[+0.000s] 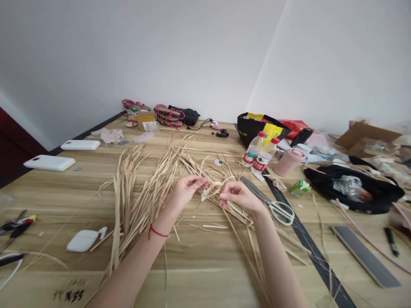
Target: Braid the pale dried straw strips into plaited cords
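My left hand and my right hand meet over the middle of a wooden table. Both pinch a small knotted bundle of dry straw strips between their fingertips. A red string circles my left wrist. A big loose pile of pale straw strips fans out under and to the left of my hands. More long strips trail towards me below my right hand.
White-handled scissors lie right of my right hand. Two water bottles, a pink cup, a black-yellow bag and a black bag stand at the right. White cases and pens lie left.
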